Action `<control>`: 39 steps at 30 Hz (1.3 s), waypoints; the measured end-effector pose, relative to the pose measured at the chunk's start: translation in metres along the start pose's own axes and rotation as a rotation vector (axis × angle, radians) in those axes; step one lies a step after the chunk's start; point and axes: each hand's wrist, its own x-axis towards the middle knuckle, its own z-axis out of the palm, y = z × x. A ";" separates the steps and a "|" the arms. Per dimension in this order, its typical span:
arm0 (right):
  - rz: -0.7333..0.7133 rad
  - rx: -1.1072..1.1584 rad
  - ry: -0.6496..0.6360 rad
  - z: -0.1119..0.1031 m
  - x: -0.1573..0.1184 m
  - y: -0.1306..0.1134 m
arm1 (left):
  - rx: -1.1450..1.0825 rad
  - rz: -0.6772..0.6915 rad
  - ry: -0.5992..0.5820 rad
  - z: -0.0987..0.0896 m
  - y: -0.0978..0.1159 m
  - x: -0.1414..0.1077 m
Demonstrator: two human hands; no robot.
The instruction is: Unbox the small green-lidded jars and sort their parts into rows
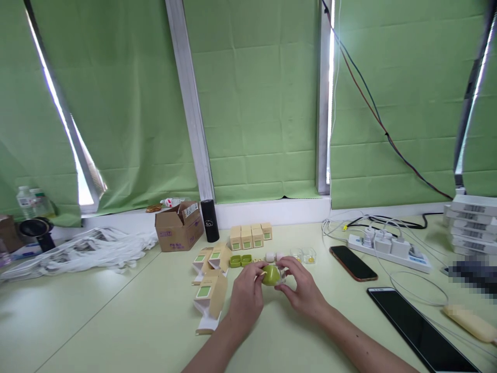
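Black tablet [419, 329] is lying near R. L hand [246, 292] is pinching a green rounded pc [271, 275], R hand [305, 291] pinching its clear bit [282, 277]; all sitting b/w open cartons [212, 294] & phone [353, 263].

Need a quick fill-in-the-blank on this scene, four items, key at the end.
1. The rounded piece in the left hand is ____ in color.
2. The closed cartons standing in a row at the back number ____.
3. The upright cylinder beside the cardboard box is ____ in color.
4. In the picture, the tablet lies to the ____ of the right hand.

Missing words: green; four; black; right.
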 end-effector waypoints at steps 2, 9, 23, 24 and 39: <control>0.008 0.020 0.013 -0.002 0.001 -0.001 | -0.102 -0.150 0.052 0.000 0.002 0.001; 0.050 0.080 0.088 -0.005 0.003 -0.008 | -0.478 -0.590 0.281 -0.005 -0.003 0.017; 0.341 -0.217 0.315 -0.060 0.024 0.014 | -0.668 -0.774 0.261 0.000 -0.013 0.015; 0.413 -0.273 0.294 -0.068 0.026 0.017 | -0.668 -0.771 0.260 0.000 -0.013 0.015; 0.655 -0.679 -0.184 -0.093 0.015 0.054 | -0.632 -0.763 0.227 0.000 -0.017 0.014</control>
